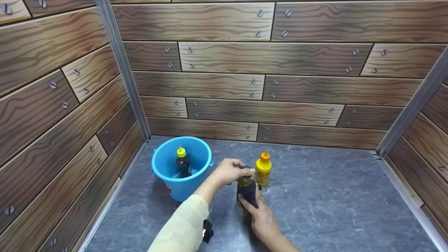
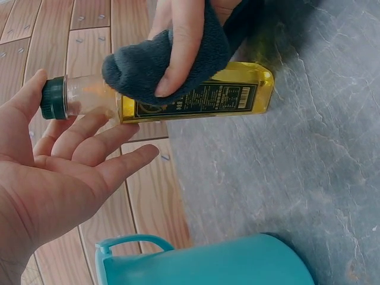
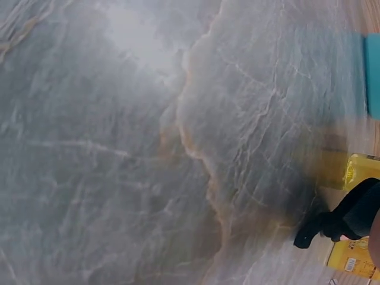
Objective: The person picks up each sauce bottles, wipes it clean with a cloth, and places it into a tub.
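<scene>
A clear bottle of yellow oil [image 2: 259, 89] with a dark green cap [image 2: 54, 98] and a dark label stands on the floor in the head view. My left hand [image 1: 226, 172] holds its top, with the thumb at the cap and fingers behind the neck in the left wrist view. Around the bottle's body, my right hand [image 1: 265, 221] grips a dark cloth [image 2: 142, 64], pressing it against the label. Part of the label is hidden by the cloth. In the right wrist view, only the cloth's end [image 3: 350, 218] and a bit of the bottle show at the right edge.
A yellow squeeze bottle [image 1: 263, 170] with an orange cap stands just behind the oil bottle. To the left is a blue bucket [image 1: 185, 190] holding a dark bottle [image 1: 183, 165] with a yellow cap. Wood-patterned walls [image 1: 224, 57] enclose the grey marbled floor [image 1: 332, 199].
</scene>
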`<state>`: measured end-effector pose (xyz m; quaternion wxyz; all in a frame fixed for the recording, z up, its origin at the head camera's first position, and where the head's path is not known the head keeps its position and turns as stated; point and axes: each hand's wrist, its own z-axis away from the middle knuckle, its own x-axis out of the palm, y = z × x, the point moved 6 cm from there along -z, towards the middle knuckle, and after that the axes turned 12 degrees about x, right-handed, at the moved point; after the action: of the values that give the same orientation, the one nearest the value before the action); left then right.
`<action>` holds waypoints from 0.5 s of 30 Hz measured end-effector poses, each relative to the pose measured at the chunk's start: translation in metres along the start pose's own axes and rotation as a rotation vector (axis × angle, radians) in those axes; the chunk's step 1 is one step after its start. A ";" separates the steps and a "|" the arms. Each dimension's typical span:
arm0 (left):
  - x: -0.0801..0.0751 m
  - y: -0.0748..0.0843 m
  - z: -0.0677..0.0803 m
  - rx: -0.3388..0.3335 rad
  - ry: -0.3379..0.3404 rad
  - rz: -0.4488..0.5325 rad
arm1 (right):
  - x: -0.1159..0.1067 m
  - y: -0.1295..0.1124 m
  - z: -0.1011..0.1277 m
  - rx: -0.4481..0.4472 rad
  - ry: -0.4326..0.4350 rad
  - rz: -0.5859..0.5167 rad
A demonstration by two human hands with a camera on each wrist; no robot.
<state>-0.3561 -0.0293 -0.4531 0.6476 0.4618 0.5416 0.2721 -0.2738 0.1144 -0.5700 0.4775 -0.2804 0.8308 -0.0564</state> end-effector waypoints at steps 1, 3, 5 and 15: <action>0.000 0.000 0.000 0.001 -0.001 -0.005 | 0.001 0.001 0.001 0.007 -0.014 0.003; 0.000 0.000 0.000 0.000 -0.006 -0.009 | 0.003 0.002 0.003 0.024 -0.049 0.007; 0.000 0.000 -0.001 0.001 -0.012 -0.010 | 0.005 0.004 0.004 0.046 -0.095 0.004; 0.000 0.001 -0.001 0.002 -0.023 -0.010 | 0.010 0.008 0.007 0.073 -0.202 0.016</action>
<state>-0.3568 -0.0289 -0.4522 0.6545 0.4629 0.5367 0.2632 -0.2749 0.1166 -0.5845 0.5691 -0.2603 0.7781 -0.0541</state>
